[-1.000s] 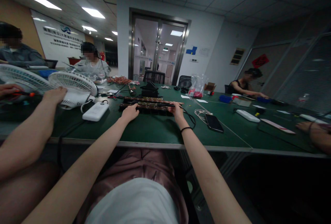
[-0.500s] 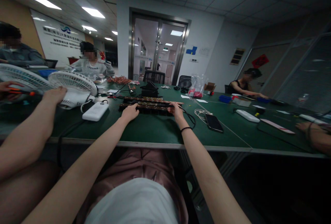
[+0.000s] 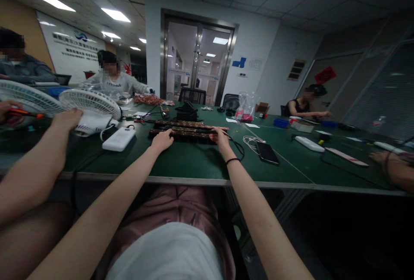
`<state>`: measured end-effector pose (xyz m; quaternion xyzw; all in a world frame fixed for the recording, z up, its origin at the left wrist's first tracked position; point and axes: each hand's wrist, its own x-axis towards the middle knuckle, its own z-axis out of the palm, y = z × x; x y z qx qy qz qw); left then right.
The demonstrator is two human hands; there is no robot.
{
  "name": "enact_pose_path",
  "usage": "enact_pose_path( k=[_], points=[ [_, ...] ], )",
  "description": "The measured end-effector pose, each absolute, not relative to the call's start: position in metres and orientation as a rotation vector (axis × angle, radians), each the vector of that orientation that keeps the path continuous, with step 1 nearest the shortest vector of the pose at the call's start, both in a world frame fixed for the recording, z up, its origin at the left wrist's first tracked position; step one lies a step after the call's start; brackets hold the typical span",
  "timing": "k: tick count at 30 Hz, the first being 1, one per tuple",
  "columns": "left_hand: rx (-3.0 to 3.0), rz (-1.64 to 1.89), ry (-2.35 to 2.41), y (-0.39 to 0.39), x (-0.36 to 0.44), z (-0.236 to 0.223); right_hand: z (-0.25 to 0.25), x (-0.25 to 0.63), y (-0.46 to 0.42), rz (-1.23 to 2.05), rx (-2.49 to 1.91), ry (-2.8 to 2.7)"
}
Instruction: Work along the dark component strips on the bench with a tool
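Note:
A long dark bundle with copper-coloured strips lies crosswise on the green table in front of me. My left hand grips its near left side, fingers bent over the edge. At the right end, my right hand is closed with thumb and fingers pinched on the bundle. A black cable runs beside that hand and curls right; whether it joins the bundle is hidden. The strips' exact kind is too dark and small to make out.
Left of me another person's hands hold a white fan and an orange-and-black tool. A white power bank is nearby. To the right lie a phone and a white cable. A black object stands behind the bundle.
My hands and the bundle stay in place. Across the table, a co-worker's arm at the left now reaches out toward the reddish pile; the co-worker at the right has raised a hand slightly.

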<state>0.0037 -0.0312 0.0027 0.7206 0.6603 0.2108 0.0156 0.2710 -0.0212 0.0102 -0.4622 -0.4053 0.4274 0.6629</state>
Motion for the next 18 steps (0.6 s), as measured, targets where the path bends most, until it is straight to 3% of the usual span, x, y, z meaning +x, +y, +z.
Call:
enact_pose_path(
  k=[18],
  points=[
    [2.258,0.637,2.041,-0.0319,0.0033,0.0041,0.0138,0.2684,-0.0263,0.97,-1.037,-0.892]
  ],
)
